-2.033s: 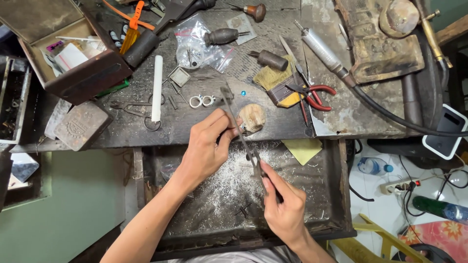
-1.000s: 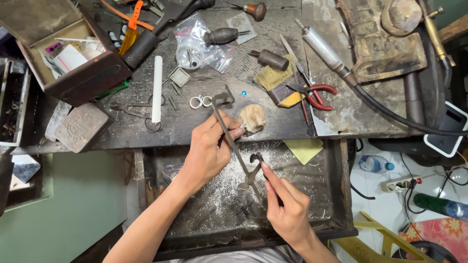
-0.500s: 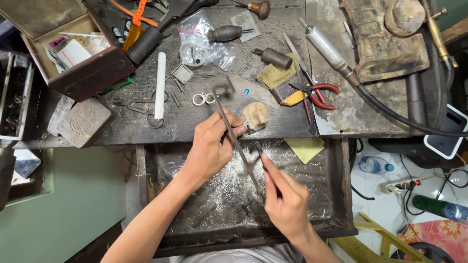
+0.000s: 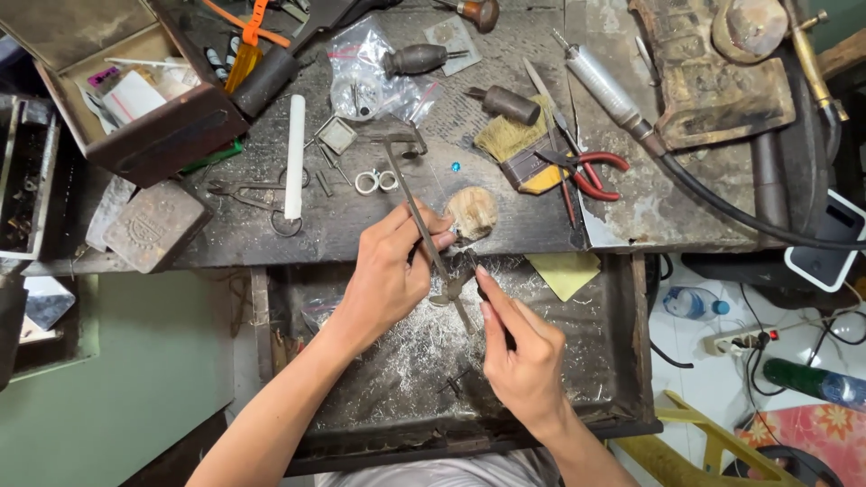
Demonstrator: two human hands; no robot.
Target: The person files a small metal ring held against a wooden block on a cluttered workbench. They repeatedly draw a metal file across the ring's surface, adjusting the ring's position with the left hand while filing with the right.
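Grey metal filings are spread over the open drawer tray [image 4: 379, 379]. The left hand [image 4: 388, 271] is closed, its fingers pressing a small workpiece [image 4: 454, 236] against the worn wooden peg [image 4: 472, 212]. The saw frame [image 4: 424, 225] is gripped by the right hand [image 4: 519, 347], fingers curled.

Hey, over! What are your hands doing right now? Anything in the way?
Left hand pinching small piece at wooden peg. Right hand gripping saw frame. Nothing between hands.
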